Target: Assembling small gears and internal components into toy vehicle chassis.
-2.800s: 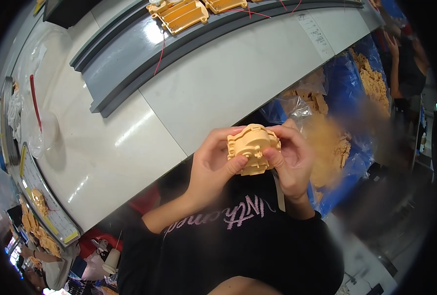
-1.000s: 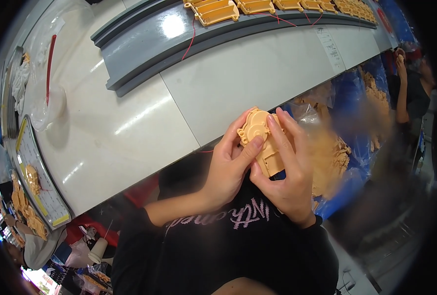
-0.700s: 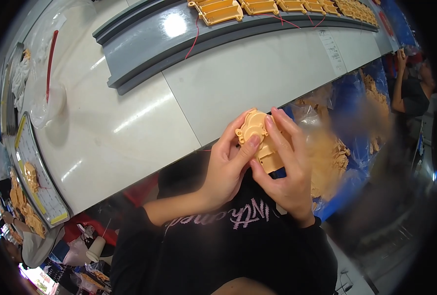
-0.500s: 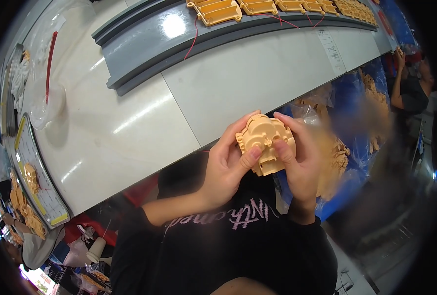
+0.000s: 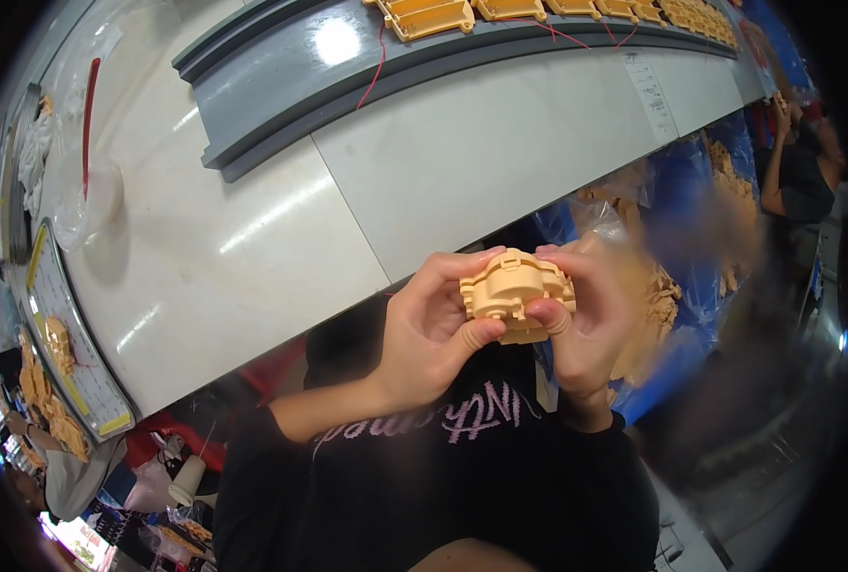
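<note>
Between both hands, in front of my chest and just off the table's near edge, I hold a pale yellow-orange moulded plastic housing (image 5: 517, 284). It has rounded bulges, small lugs and a stepped rim. My left hand (image 5: 429, 329) grips its left side, the thumb pressed on the lower face and the fingers behind the upper edge. On the other side my right hand (image 5: 581, 319) closes round it, thumb tip on the near face and fingers along the top. The underside and the inside of the housing are hidden.
A grey channel track (image 5: 281, 81) crosses the far table, carrying a row of yellow-orange plastic trays (image 5: 429, 14) with thin red wires. At left stand a clear plastic tub (image 5: 95, 200) and a document board (image 5: 81, 334). Blue plastic-lined bins (image 5: 691, 248) hold similar parts at right; another person (image 5: 806, 172) is beyond.
The plastic housing has tilted, so its top edge and side now face me more than its broad face. Both hands have turned with it and sit slightly lower, still gripping.
</note>
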Action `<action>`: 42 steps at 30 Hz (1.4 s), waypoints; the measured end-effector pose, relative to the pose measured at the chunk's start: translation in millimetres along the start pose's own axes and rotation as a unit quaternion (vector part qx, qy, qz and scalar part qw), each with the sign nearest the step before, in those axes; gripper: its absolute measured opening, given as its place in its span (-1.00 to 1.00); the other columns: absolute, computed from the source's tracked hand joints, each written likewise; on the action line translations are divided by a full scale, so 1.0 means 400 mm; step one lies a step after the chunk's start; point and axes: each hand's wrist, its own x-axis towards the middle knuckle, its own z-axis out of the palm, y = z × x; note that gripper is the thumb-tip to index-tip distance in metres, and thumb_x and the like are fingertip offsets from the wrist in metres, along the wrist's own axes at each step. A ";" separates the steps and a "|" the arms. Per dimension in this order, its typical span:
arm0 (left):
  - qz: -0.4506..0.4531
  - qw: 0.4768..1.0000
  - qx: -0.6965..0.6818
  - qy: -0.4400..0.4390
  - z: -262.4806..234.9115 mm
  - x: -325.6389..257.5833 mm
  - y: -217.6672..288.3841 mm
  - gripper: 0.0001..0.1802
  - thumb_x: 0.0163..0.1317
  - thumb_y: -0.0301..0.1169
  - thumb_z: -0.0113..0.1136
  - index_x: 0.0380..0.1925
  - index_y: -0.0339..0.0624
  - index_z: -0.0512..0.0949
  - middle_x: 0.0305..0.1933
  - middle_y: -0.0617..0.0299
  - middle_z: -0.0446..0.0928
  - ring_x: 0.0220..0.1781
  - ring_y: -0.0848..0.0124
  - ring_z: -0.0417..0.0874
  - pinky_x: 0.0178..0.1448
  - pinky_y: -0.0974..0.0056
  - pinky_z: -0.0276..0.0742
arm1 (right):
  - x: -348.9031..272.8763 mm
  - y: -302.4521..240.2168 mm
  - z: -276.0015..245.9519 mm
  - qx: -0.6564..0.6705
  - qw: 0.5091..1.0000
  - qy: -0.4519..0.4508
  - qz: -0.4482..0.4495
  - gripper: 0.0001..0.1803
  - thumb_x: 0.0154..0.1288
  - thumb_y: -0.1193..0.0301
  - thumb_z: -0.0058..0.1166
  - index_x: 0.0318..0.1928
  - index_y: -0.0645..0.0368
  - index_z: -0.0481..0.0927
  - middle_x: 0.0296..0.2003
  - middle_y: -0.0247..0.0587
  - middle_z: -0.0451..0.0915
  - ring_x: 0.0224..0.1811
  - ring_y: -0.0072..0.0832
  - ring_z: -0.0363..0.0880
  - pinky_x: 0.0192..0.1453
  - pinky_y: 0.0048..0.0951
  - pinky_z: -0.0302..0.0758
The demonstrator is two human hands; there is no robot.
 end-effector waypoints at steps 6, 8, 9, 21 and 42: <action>-0.022 1.000 -0.005 0.008 -0.007 0.005 -0.002 -0.53 0.21 -0.62 0.16 0.10 -0.38 0.27 0.18 -0.06 0.37 0.19 0.27 0.44 0.27 0.21 0.40 | -0.002 0.023 0.000 -0.006 1.000 0.006 -0.020 -0.72 0.04 0.54 0.31 -0.23 0.38 0.55 -0.32 -0.17 0.45 -0.25 -0.48 0.39 -0.14 -0.54 0.36; -0.028 0.999 -0.015 0.014 -0.005 0.006 -0.003 -0.53 0.21 -0.60 0.16 0.11 -0.38 0.27 0.17 -0.05 0.37 0.19 0.28 0.44 0.27 0.22 0.40 | 0.001 0.024 0.001 -0.004 1.000 0.003 -0.013 -0.70 0.05 0.53 0.31 -0.21 0.39 0.55 -0.32 -0.16 0.45 -0.26 -0.49 0.39 -0.15 -0.54 0.36; -0.034 0.999 -0.027 0.020 -0.003 0.006 -0.002 -0.52 0.22 -0.59 0.16 0.12 -0.38 0.26 0.17 -0.04 0.37 0.19 0.29 0.44 0.26 0.23 0.40 | 0.002 0.023 0.002 -0.003 1.000 0.000 -0.005 -0.69 0.06 0.52 0.30 -0.19 0.39 0.55 -0.32 -0.16 0.45 -0.27 -0.49 0.39 -0.15 -0.54 0.35; -0.053 0.985 -0.147 0.068 0.023 0.041 0.030 -0.23 0.36 -0.14 -0.01 0.40 -0.24 -0.07 0.40 0.06 0.08 0.41 0.27 0.16 0.34 0.23 0.27 | 0.040 -0.022 0.034 -0.314 0.937 -0.056 -0.143 -0.22 -0.21 0.51 0.34 0.17 0.18 0.44 0.16 0.21 0.29 0.10 0.00 0.39 0.11 -0.20 0.44; -0.077 0.983 -0.129 0.104 0.030 0.037 0.034 -0.39 0.40 -0.39 -0.05 0.38 -0.22 0.03 0.33 0.09 0.22 0.30 0.39 0.31 0.28 0.35 0.32 | 0.023 -0.046 0.039 -0.342 0.932 -0.026 -0.115 -0.29 -0.19 0.49 0.34 0.12 0.25 0.50 0.08 0.02 0.43 -0.01 -0.17 0.40 0.06 -0.29 0.36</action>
